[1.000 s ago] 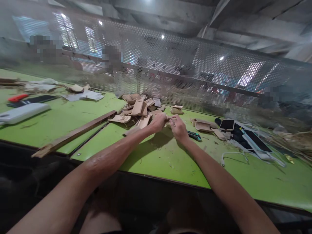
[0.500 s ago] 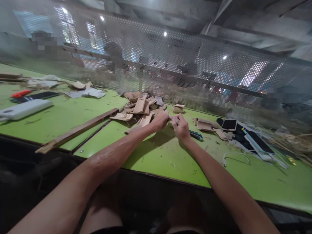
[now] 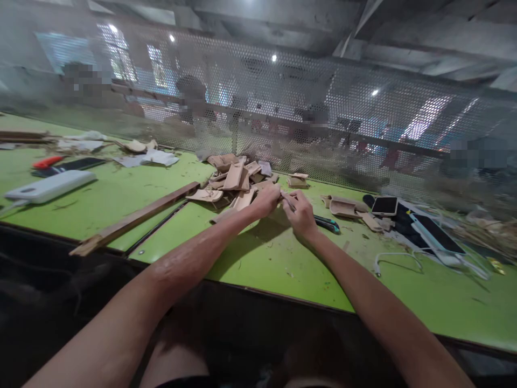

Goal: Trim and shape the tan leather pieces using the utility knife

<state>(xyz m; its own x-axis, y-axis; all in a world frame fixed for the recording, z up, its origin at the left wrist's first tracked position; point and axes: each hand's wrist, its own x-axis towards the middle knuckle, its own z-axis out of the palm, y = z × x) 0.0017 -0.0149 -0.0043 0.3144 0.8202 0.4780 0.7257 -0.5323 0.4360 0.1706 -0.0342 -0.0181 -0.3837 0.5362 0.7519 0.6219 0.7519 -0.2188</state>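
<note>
My left hand (image 3: 267, 201) is closed at the front of a pile of curved, tan bamboo pieces (image 3: 234, 177); whatever its fingers grip is hidden. Close beside it, my right hand (image 3: 302, 214) pinches a thin grey strip (image 3: 288, 201) that points toward the left fingers. The strip is too small to tell its kind. The fingertips of both hands almost meet, a little above the green tabletop (image 3: 274, 264). A black and teal utility knife (image 3: 328, 224) lies on the table just right of my right wrist.
A long wooden bar (image 3: 137, 218) lies to the left, with a white power bank (image 3: 50, 187) and a red-handled tool (image 3: 46, 161) beyond. On the right are more bamboo pieces (image 3: 343, 207), phones (image 3: 438, 233) and a white cable (image 3: 398, 254). A perforated metal screen (image 3: 274, 118) stands behind; people show through it.
The view has shifted slightly, so the table things sit a little further right and lower. The grey strip in my right hand shows more plainly; both hands stay close together.
</note>
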